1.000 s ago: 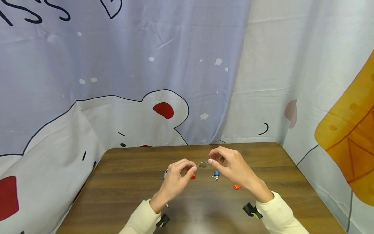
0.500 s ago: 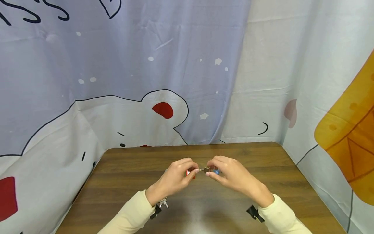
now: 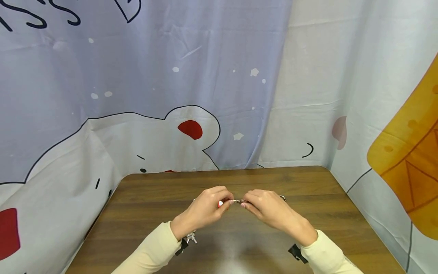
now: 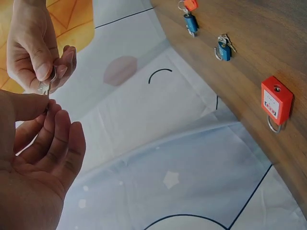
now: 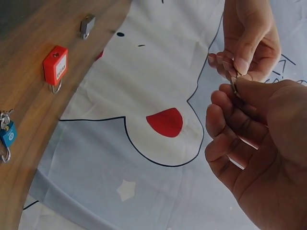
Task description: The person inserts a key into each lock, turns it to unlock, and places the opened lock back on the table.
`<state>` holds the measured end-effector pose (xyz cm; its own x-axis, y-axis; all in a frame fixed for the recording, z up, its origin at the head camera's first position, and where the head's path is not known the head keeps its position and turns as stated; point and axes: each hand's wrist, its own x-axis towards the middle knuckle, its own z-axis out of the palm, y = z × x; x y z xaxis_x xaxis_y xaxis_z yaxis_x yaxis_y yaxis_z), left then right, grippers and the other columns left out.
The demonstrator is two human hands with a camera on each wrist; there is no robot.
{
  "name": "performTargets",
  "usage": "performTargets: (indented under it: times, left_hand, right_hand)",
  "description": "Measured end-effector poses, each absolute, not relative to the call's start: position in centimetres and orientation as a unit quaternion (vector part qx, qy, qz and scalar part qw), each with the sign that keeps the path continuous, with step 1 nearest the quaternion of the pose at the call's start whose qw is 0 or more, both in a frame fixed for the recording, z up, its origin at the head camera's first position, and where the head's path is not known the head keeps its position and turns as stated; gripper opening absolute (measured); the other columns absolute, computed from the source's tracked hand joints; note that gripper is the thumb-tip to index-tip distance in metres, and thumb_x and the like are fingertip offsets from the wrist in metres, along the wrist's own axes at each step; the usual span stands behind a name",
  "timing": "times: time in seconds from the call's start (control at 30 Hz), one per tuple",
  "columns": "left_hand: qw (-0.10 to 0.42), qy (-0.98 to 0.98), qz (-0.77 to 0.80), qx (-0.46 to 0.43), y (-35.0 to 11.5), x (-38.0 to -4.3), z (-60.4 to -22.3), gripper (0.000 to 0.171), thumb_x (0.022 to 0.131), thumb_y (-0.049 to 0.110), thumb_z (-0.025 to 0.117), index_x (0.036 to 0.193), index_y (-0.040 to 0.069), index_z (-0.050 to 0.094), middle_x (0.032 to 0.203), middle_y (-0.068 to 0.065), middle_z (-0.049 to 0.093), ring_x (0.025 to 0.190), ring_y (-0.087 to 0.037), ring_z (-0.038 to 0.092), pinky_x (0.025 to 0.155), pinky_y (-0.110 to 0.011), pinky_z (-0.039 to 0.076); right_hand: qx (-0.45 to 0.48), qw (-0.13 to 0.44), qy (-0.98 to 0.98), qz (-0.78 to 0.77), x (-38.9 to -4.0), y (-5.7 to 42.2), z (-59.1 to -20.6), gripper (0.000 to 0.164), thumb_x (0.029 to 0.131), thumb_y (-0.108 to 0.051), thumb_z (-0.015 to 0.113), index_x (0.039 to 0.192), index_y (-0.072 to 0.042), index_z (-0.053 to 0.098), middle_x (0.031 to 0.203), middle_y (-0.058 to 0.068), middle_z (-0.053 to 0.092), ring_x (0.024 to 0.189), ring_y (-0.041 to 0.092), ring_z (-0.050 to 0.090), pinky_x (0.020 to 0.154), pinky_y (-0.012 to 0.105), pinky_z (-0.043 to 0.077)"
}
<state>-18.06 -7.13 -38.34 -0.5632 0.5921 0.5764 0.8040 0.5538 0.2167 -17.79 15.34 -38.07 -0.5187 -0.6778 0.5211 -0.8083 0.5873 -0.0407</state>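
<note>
A small metal key (image 3: 237, 201) is stretched between my two hands above the table. My left hand (image 3: 206, 207) pinches one end of it between thumb and forefinger. The wider head of the key sits between the thumb and fingertips of my right hand (image 3: 270, 207). In the left wrist view the silvery key (image 4: 44, 88) shows between both sets of fingertips, and in the right wrist view the fingers cover most of it. A red padlock (image 4: 277, 101) with a white label lies beyond the hands, and a blue padlock (image 4: 224, 50) with keys in it is beside that.
Another blue padlock (image 4: 190, 21) with an orange tag (image 4: 191, 5) lies farther along the wooden table (image 3: 150, 198). A grey padlock (image 5: 88, 25) is on the red one's other side. Loose keys (image 3: 191, 236) lie by the left wrist. Printed curtains hang behind.
My right hand has come down and left, from beside the key to gripping its head. The left hand has shifted slightly down, and the key has turned from face-on to edge-on.
</note>
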Motion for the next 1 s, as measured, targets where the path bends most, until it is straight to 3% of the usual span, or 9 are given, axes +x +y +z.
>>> performTargets:
  times: [0.33, 0.6, 0.77, 1.0]
  left_hand:
    - [0.233, -0.837, -0.295, -0.398, -7.8, -18.5, -37.7, 0.013, 0.091, 0.030, 0.058, 0.097, 0.019, 0.063, 0.086, 0.015, 0.058, 0.075, 0.004, 0.052, 0.065, -0.013, 0.047]
    - [0.236, -0.855, -0.328, -0.326, -8.4, -20.5, -38.4, 0.012, 0.092, 0.024, 0.057, 0.098, 0.017, 0.064, 0.086, 0.012, 0.060, 0.076, 0.000, 0.056, 0.069, -0.018, 0.050]
    - [0.184, -0.899, -0.314, -0.245, -7.8, -22.8, -40.6, 0.017, 0.087, 0.026, 0.062, 0.102, 0.018, 0.063, 0.087, 0.011, 0.062, 0.078, -0.003, 0.060, 0.072, -0.020, 0.049]
    - [0.092, -0.938, -0.298, -0.149, -7.3, -25.7, -45.3, 0.036, 0.083, 0.035, 0.065, 0.108, 0.011, 0.060, 0.089, -0.003, 0.065, 0.078, -0.012, 0.058, 0.071, -0.030, 0.048]
  right_hand:
    - [0.422, 0.236, -0.863, 0.146, -17.7, 15.5, -37.5, 0.005, 0.089, -0.023, 0.062, 0.084, -0.022, 0.061, 0.070, -0.018, 0.049, 0.062, -0.004, 0.042, 0.057, 0.015, 0.041]
    - [0.421, 0.256, -0.848, 0.194, -17.8, 16.3, -36.8, 0.005, 0.090, -0.022, 0.061, 0.085, -0.021, 0.063, 0.074, -0.018, 0.055, 0.065, -0.006, 0.045, 0.060, 0.011, 0.041]
    - [0.421, 0.261, -0.840, 0.223, -18.1, 17.1, -37.0, 0.006, 0.091, -0.021, 0.059, 0.085, -0.020, 0.062, 0.075, -0.015, 0.058, 0.065, -0.004, 0.045, 0.059, 0.010, 0.039]
    - [0.412, 0.255, -0.836, 0.257, -18.2, 17.9, -37.5, 0.008, 0.092, -0.020, 0.058, 0.086, -0.017, 0.063, 0.078, -0.010, 0.062, 0.064, -0.002, 0.044, 0.058, 0.007, 0.036]
